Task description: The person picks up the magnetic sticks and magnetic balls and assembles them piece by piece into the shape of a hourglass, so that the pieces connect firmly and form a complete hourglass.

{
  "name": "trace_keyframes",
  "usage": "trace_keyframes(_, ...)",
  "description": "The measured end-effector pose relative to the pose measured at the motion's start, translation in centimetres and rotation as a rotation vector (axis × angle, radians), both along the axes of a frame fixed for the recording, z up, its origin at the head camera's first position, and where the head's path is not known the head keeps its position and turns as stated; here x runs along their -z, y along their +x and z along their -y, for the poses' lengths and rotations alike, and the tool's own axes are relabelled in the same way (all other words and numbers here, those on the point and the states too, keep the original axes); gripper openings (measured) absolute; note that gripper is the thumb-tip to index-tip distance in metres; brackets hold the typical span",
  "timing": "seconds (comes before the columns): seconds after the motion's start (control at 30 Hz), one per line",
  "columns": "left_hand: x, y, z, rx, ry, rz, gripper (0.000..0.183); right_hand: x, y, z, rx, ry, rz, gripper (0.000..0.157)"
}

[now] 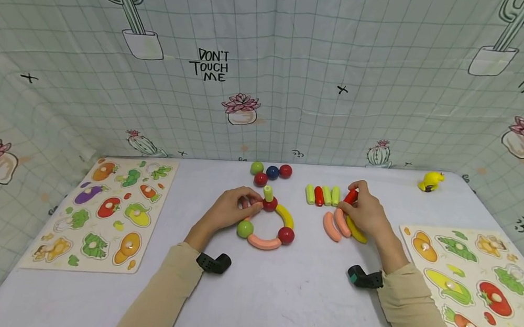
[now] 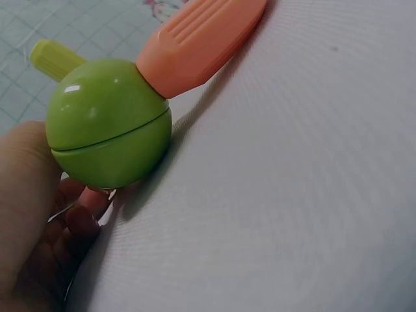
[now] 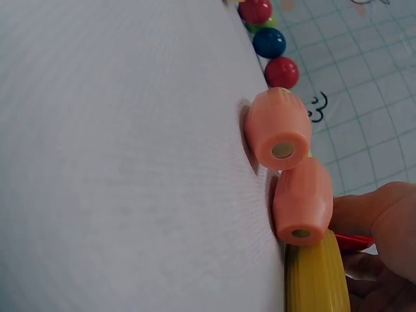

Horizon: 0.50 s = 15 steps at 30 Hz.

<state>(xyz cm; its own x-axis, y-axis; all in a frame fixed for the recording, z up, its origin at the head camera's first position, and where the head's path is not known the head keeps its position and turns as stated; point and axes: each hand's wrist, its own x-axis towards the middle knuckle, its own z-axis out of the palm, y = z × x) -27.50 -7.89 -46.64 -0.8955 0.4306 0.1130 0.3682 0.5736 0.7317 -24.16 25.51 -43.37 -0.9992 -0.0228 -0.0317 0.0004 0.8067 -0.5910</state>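
A ring of toy building balls and curved rods lies mid-table. It joins a green ball (image 2: 110, 123), a pink curved rod (image 1: 264, 243), a red ball (image 1: 286, 235) and a yellow curved rod (image 1: 285, 217). At its far side another red ball (image 1: 269, 204) bears an upright light-green rod (image 1: 267, 193). My left hand (image 1: 231, 208) grips the ring's left side, fingertips beside that far ball, partly hiding another pink rod. My right hand (image 1: 365, 210) pinches a straight red rod (image 1: 351, 196) above two loose pink curved rods (image 1: 331, 227) and a yellow one (image 1: 356, 230).
Left of the right hand stands a row of light-green rods (image 1: 310, 194) with one red rod (image 1: 319, 196). Several balls (image 1: 272, 173) cluster behind the ring. A yellow toy figure (image 1: 431, 182) sits far right. Vegetable picture boards (image 1: 112, 212) lie at both sides.
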Motion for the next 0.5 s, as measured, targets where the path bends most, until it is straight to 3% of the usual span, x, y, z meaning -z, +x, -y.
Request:
trace_keyframes(0.23, -0.03, 0.05, 0.02, -0.003, 0.005, -0.004, 0.022, 0.14, -0.10, 0.05, 0.023, 0.002, -0.068, 0.051)
trace_keyframes(0.5, -0.14, 0.09, 0.05, -0.004, 0.002, -0.002, 0.023, 0.30, -0.19, -0.35, 0.082, -0.128, -0.034, 0.058)
